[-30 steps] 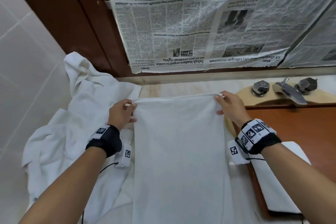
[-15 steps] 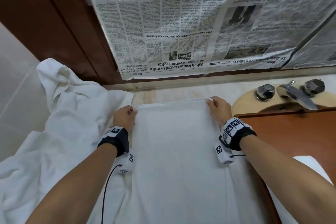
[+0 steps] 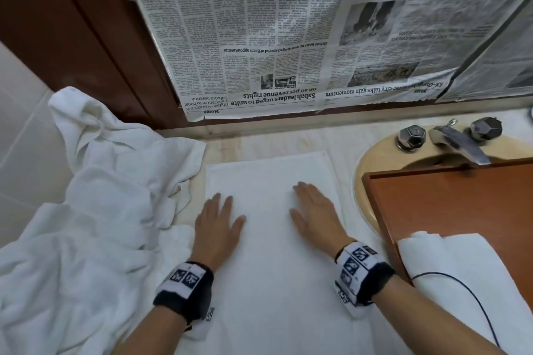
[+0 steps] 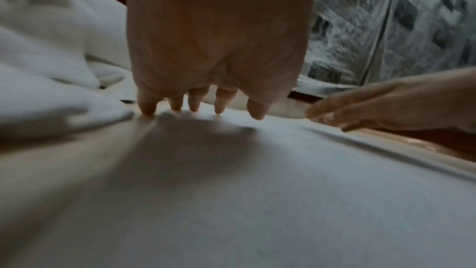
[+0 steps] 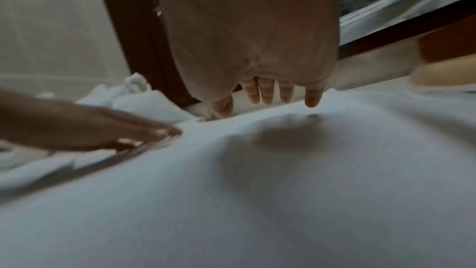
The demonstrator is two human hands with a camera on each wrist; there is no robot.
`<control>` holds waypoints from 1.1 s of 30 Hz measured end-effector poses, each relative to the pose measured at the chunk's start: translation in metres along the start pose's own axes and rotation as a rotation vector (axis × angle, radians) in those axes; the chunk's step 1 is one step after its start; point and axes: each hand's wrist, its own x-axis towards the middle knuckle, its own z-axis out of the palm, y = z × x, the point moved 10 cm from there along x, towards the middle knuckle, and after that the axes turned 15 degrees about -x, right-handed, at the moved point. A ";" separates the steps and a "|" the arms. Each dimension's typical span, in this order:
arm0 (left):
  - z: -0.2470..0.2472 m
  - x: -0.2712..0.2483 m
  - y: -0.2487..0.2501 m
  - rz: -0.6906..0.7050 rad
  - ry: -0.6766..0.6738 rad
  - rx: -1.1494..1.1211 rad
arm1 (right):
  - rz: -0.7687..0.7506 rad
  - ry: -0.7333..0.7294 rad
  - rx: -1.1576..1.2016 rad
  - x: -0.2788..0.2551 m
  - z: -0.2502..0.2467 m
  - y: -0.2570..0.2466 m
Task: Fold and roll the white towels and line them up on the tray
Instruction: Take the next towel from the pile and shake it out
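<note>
While both palms lie flat with straight fingers, gripping nothing — left hand [image 3: 217, 226], right hand [image 3: 315, 215] — the folded white terry towel [image 3: 274, 268] lies centre-frame on the worktop; smooth outward evenly, then roll tightly toward the brown wooden tray [image 3: 455, 210] at right.

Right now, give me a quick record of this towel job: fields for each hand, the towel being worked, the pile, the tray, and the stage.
left hand: flat, fingers straight, palm down near the left edge of the spread towel
right hand: flat, fingers straight, on the same towel right of its middle
spread towel: lying flat on the counter, lengthwise away from the person, not rolled
towel pile: crumpled, left of the spread towel
tray: brown, lying over the sink; one white towel on its near end
stage: smoothing, rolling not yet begun
</note>
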 end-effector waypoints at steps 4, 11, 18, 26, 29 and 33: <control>0.027 0.015 0.009 -0.054 -0.091 0.164 | -0.099 -0.105 -0.221 0.013 0.024 -0.036; 0.022 0.034 -0.005 -0.073 -0.116 0.212 | -0.010 -0.137 -0.300 0.033 0.031 0.000; 0.017 0.049 -0.004 -0.119 -0.118 0.190 | 0.204 -0.184 -0.272 0.041 0.015 0.076; 0.012 0.060 0.006 -0.189 -0.117 0.169 | 0.185 -0.152 -0.256 0.048 0.004 0.044; 0.014 0.035 0.023 -0.086 -0.094 0.202 | 0.022 -0.129 -0.214 0.012 0.014 -0.004; 0.045 -0.026 0.026 -0.043 -0.157 0.185 | -0.038 -0.175 -0.233 -0.027 0.044 -0.030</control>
